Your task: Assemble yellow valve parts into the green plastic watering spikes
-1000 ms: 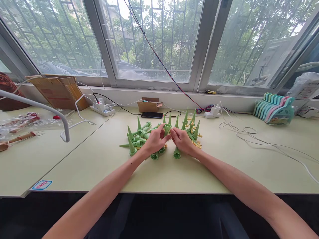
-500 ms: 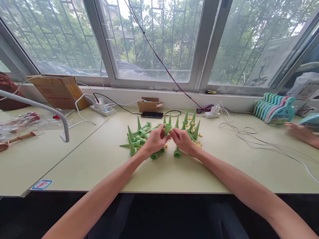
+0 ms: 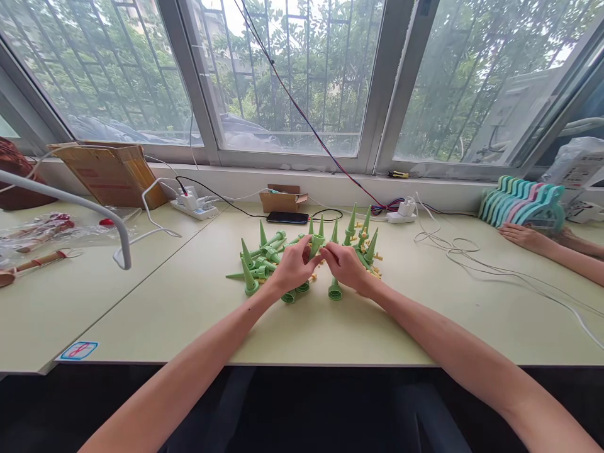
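My left hand [image 3: 293, 267] is closed around a green plastic watering spike [image 3: 318, 240], its open cup end facing up. From the other side my right hand [image 3: 346, 265] pinches close against the same spike; what its fingertips hold is hidden. Loose green spikes [image 3: 262, 272] lie and stand to the left of my hands. On the right, several upright spikes [image 3: 350, 228] have small yellow valve pieces [image 3: 376, 272] among them. Under my right wrist, another spike [image 3: 335, 291] rests with its threaded end toward me.
Behind the spikes are a phone [image 3: 287, 218] and a small cardboard box [image 3: 282, 200]. White cables [image 3: 467, 251] run across the right side. Another person's hand [image 3: 523, 236] touches a row of pastel hangers [image 3: 521, 202]. A grey curved bar [image 3: 123, 242] juts in at left.
My hands stay nearly still around the spike. Two spikes below my left hand have shifted slightly left. At the right, the other person's hands have moved in to the hangers, which shifted a little.
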Demonstrator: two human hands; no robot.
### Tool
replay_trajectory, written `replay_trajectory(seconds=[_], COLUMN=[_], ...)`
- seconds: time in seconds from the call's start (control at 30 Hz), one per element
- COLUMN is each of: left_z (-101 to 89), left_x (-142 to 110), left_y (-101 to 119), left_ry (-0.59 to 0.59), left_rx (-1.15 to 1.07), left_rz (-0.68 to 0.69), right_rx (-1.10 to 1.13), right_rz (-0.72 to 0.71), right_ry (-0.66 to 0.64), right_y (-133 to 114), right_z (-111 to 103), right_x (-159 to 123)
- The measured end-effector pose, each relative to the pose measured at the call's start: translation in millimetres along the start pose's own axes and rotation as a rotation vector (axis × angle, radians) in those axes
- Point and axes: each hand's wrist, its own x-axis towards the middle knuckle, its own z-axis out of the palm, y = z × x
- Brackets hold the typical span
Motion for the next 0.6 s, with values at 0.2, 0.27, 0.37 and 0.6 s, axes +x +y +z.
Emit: replay_trajectory(seconds=[0.2, 0.27, 0.37, 0.6], left_z=[1.6, 2.0, 2.3, 2.5], left_x=[-1.0, -1.5, -1.7, -0.8], left_y=[-1.4, -2.4, -3.7, -4.2], left_ry=[0.0, -0.017, -0.038, 0.011], left_rx=[0.014, -0.006, -0.021, 0.078], left_rz=[0.006, 0.002, -0.012, 0.029], right_rx=[0.002, 0.005, 0.007, 0.003], right_rz=[-0.001, -0.003, -0.008, -0.01], right_ry=[-0.003, -0.005, -0.003, 0.004], right_y=[-3.2, -4.3, -5.2, -5.6], right_z=[-0.6, -0.8, -0.6, -0.2], right_x=[0.3, 0.3, 0.4, 0.6])
